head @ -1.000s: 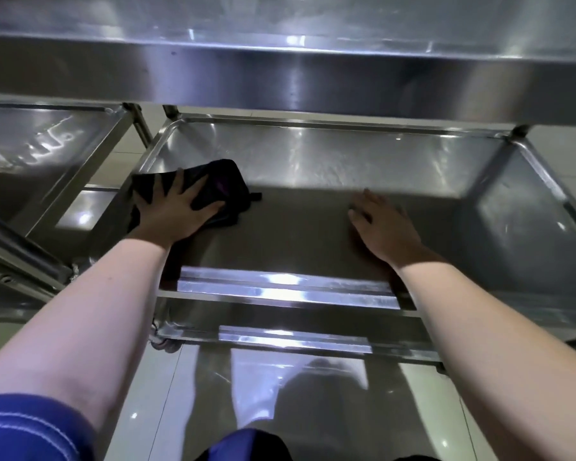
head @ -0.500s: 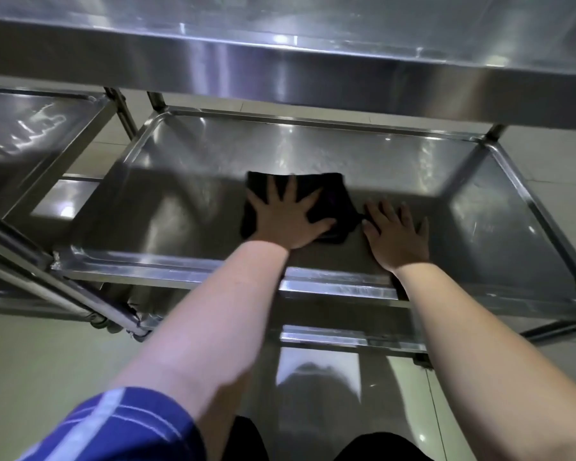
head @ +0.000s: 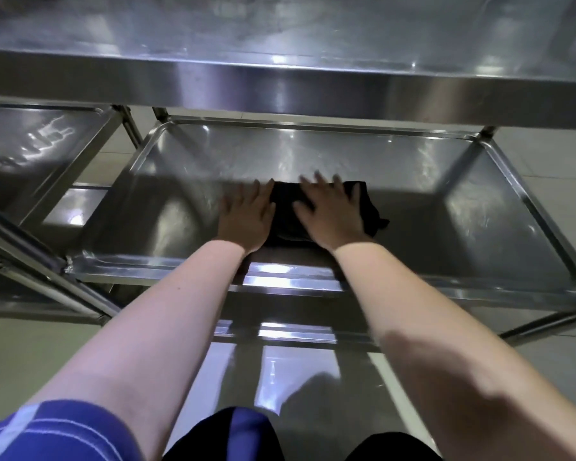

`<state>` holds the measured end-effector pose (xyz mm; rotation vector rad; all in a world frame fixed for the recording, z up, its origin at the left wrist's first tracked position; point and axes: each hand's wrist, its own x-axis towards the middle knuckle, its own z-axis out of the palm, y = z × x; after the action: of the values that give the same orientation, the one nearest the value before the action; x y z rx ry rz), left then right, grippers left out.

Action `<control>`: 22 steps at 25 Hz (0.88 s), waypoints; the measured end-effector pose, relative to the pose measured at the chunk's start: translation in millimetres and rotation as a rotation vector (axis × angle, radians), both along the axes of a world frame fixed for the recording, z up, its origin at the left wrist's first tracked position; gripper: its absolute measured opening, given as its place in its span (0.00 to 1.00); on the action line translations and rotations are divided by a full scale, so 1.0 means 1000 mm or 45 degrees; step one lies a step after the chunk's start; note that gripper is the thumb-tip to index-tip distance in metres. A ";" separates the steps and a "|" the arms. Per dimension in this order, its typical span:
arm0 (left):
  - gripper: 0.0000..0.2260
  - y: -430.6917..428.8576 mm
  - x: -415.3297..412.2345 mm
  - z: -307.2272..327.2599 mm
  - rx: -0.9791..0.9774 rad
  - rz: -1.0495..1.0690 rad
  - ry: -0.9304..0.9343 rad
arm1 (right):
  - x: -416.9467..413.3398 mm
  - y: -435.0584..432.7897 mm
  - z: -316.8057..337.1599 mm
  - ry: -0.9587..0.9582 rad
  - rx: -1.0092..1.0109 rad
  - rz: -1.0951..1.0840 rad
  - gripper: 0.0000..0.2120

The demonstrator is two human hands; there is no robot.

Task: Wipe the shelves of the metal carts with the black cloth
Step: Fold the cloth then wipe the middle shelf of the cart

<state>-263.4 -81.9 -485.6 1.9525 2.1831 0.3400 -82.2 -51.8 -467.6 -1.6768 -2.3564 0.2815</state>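
The black cloth (head: 285, 211) lies flat in the middle of the metal cart's middle shelf (head: 479, 227). My right hand (head: 333, 214) presses down on the cloth with its fingers spread, covering most of it. My left hand (head: 246, 217) lies flat on the bare shelf just left of the cloth, its fingers touching the cloth's left edge. The cart's top shelf (head: 280, 84) overhangs both hands.
A second metal cart (head: 40, 144) stands close on the left, its posts and rails running down to the front left. The shelf has a raised rim all round. Below it is a lower shelf (head: 296, 331), then glossy floor tiles.
The cloth slid from the shelf's left end to its middle under my left hand. Now my right hand is on top of it and my left hand rests beside it.
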 end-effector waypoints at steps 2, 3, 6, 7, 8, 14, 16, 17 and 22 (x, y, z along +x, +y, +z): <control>0.24 -0.001 0.002 -0.011 0.026 -0.022 0.061 | -0.019 -0.004 -0.017 -0.306 -0.114 0.053 0.30; 0.23 0.001 0.001 -0.014 0.034 -0.037 0.068 | -0.005 0.000 -0.022 -0.354 -0.134 0.041 0.30; 0.23 0.006 -0.003 -0.017 -0.002 -0.063 0.191 | 0.097 0.022 -0.024 -0.334 -0.098 -0.179 0.31; 0.23 0.005 -0.003 -0.019 -0.015 -0.064 0.228 | 0.139 0.028 -0.022 -0.328 -0.154 -0.315 0.31; 0.23 0.005 -0.001 -0.020 -0.019 -0.060 0.255 | 0.177 0.030 -0.020 -0.324 -0.232 -0.450 0.32; 0.23 0.005 0.006 -0.017 -0.044 -0.037 0.259 | 0.109 -0.019 -0.019 -0.309 -0.280 -0.347 0.30; 0.22 0.005 0.003 -0.014 -0.047 -0.032 0.228 | 0.039 -0.048 -0.027 -0.321 -0.255 -0.131 0.30; 0.22 0.003 0.001 -0.013 -0.037 -0.021 0.193 | 0.017 -0.059 -0.029 -0.343 -0.282 -0.065 0.30; 0.18 0.002 0.006 0.007 0.230 -0.086 -0.026 | 0.028 -0.024 0.001 -0.044 -0.189 -0.195 0.20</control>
<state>-257.1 -79.9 -478.8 2.0991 2.1340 0.5621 -54.6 -75.6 -466.8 -1.9336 -2.2647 0.4111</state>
